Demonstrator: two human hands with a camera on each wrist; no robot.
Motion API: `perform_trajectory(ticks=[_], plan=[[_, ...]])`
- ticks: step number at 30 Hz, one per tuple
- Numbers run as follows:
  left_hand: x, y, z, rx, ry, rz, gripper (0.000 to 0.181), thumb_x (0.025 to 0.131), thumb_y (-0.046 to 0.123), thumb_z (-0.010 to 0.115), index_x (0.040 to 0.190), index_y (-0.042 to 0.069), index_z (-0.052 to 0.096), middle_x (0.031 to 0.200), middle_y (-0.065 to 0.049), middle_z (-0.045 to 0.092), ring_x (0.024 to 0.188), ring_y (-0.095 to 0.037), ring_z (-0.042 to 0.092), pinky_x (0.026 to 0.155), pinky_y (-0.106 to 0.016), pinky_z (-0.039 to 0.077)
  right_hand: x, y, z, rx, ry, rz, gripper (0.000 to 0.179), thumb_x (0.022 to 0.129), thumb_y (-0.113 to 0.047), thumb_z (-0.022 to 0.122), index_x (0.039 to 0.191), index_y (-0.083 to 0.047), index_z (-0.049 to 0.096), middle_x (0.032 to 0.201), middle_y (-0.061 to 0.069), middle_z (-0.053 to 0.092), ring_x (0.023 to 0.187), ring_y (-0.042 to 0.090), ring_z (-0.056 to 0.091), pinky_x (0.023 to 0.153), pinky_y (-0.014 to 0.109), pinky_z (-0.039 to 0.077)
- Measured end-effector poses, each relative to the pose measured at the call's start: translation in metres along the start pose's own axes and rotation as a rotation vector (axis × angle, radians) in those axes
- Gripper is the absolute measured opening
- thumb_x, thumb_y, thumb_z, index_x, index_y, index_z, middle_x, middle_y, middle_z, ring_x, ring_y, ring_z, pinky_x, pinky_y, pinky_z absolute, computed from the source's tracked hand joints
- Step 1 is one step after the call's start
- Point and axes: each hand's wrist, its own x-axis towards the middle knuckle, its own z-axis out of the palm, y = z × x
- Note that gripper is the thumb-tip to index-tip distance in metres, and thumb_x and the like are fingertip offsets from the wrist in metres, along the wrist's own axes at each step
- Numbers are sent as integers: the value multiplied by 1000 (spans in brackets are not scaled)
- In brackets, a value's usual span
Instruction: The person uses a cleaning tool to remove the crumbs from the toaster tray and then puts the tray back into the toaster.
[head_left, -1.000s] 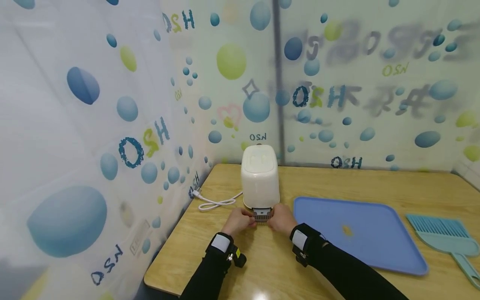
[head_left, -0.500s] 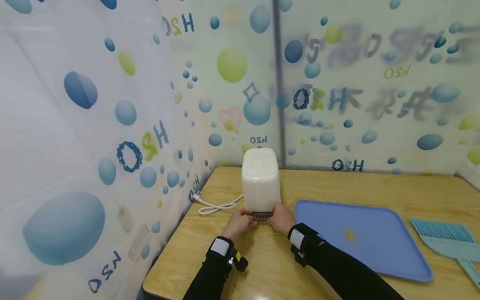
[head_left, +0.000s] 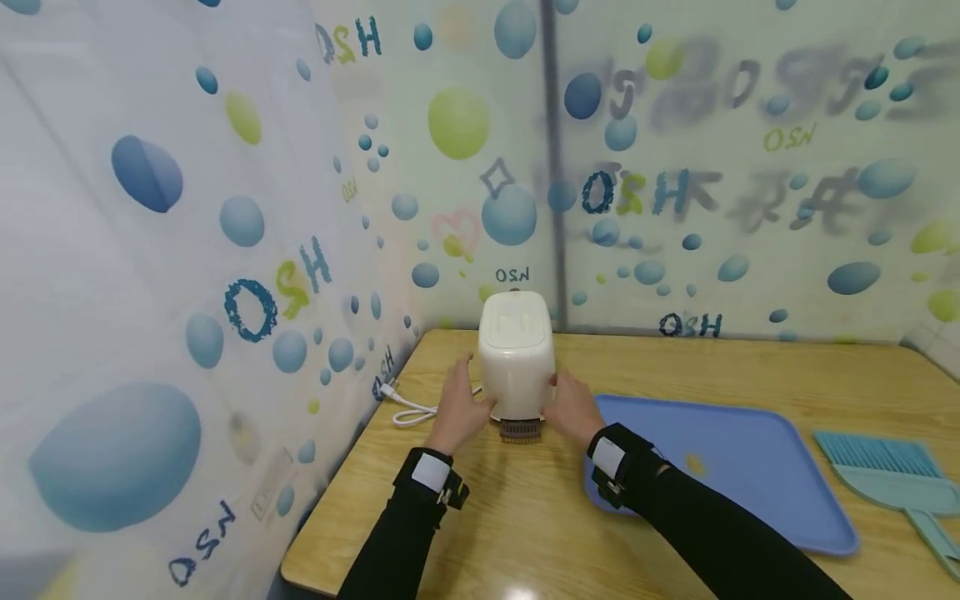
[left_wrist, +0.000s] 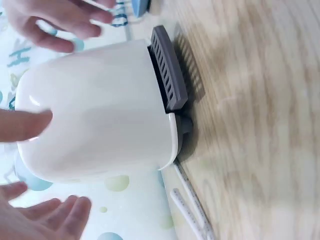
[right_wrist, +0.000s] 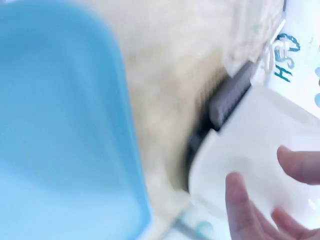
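Observation:
A white, rounded appliance [head_left: 516, 358] that looks like a toaster stands on the wooden table by the back wall. From its lower front sticks a brown-grey slotted tray [left_wrist: 168, 70]. My left hand [head_left: 461, 410] is raised at the left side, fingers spread and thumb toward the front. On the other side is my right hand [head_left: 573, 408], its fingers apart close to the casing. Neither hand is curled round anything. In the right wrist view the slotted tray [right_wrist: 231, 95] shows under the white body, beside the fingers [right_wrist: 240, 207].
A blue tray [head_left: 720, 467] with a small yellowish-brown patch lies to the right, partly under the right forearm. Beyond it is a teal toothed dustpan [head_left: 885, 479]. A looped white power cord [head_left: 412, 414] lies at left. Patterned curtains [head_left: 457, 250] border the table.
Both hands have left the slotted tray and moved up to the appliance's sides, their fingers spreading. The slotted tray's grey upper part, visible a second ago, has gone in under the body.

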Motion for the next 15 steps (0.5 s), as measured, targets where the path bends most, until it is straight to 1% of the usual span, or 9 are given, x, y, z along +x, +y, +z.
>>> perform_trajectory(ticks=[1, 3, 5, 7, 10, 12, 13, 15], plan=[[3, 1, -1, 28, -3, 31, 86, 88, 9, 79, 156, 2, 27, 154, -26, 35, 139, -41, 41, 112, -55, 38, 2, -3, -4, -1, 14, -12, 54, 85, -2, 73, 131, 13, 48, 128, 33, 57, 117, 46, 58, 97, 57, 49], [8, 1, -1, 55, -27, 81, 101, 83, 10, 85, 160, 6, 20, 157, -26, 28, 144, -43, 32, 114, -59, 33, 5, -8, -13, 7, 29, -34, 69, 86, -2, 73, 144, 8, 38, 136, 33, 51, 124, 48, 53, 101, 61, 47], [11, -1, 2, 78, -68, 103, 115, 77, 11, 90, 162, 11, 12, 160, -27, 21, 145, -46, 28, 113, -62, 33, 7, -14, -21, -9, 31, -70, 81, 85, -1, 73, 153, 1, 30, 139, 32, 47, 125, 47, 50, 101, 63, 46], [13, -5, 7, 104, -115, 109, 127, 73, 12, 94, 163, 14, 5, 162, -29, 14, 146, -48, 25, 112, -63, 34, 8, -20, -28, -49, 26, -117, 90, 83, 1, 73, 158, -5, 25, 145, 33, 40, 128, 49, 46, 98, 65, 47], [13, -10, 15, 151, -159, 113, 137, 68, 14, 97, 163, 16, -2, 164, -29, 5, 147, -49, 21, 113, -60, 34, 10, -29, -35, -132, -21, -167, 96, 81, 3, 73, 162, -11, 22, 155, 36, 25, 132, 55, 41, 93, 65, 51], [12, -13, 20, 170, -164, 121, 142, 66, 14, 99, 163, 15, -4, 164, -29, 2, 148, -50, 19, 114, -59, 34, 11, -32, -38, -179, -63, -179, 96, 82, 4, 73, 162, -13, 24, 159, 37, 14, 135, 58, 37, 90, 64, 53], [12, -15, 22, 181, -164, 124, 143, 65, 13, 99, 163, 16, -6, 165, -29, 0, 148, -49, 18, 114, -58, 34, 11, -34, -38, -195, -85, -176, 95, 82, 3, 74, 162, -13, 25, 160, 36, 12, 135, 58, 37, 90, 63, 53], [11, -17, 26, 193, -165, 132, 146, 63, 11, 99, 162, 16, -7, 165, -29, -2, 148, -50, 19, 114, -57, 35, 12, -34, -39, -203, -123, -171, 92, 83, 4, 75, 161, -11, 27, 161, 35, 13, 136, 55, 38, 94, 61, 52]])
